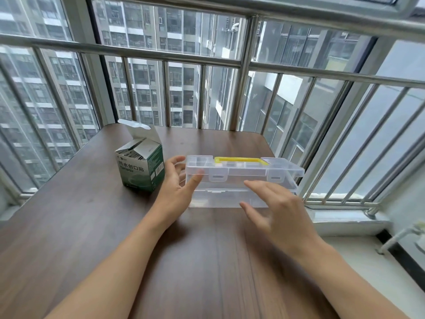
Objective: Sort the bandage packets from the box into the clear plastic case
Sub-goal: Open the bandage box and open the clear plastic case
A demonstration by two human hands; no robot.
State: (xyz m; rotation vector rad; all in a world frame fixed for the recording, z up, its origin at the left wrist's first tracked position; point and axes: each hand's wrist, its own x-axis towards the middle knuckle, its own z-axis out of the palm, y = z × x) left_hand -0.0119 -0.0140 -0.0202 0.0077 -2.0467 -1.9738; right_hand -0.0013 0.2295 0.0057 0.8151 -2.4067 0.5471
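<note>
Seen from a head-worn camera looking down, a dark wood-grain table (92, 226) fills the lower view, its far edge with rounded corners set against a steel window railing (161, 55) and tall apartment blocks beyond the glass. A clear plastic case (232, 183) lies near the far right corner of the table, lid closed, with a yellow handle (240, 160) along its back top edge and two clear latches on its front face; its right end comes close to the table's right edge. Just to its left, apart from it, stands a green and white bandage box (141, 168), its top flap open and upright, with the edges of bandage packets (132, 155) showing inside. The left hand (177, 187) reaches the case's left end, fingers spread and loosely curved, the thumb lying against the front upper edge and fingertips near the left corner. The right hand (280, 208) hovers before the case's front right, fingers spread and relaxed, gripping nothing; whether it touches the case cannot be told. Broad bare tabletop lies in front of the case and between the forearms. A pale window ledge (358, 229) runs past the table's right edge.
</note>
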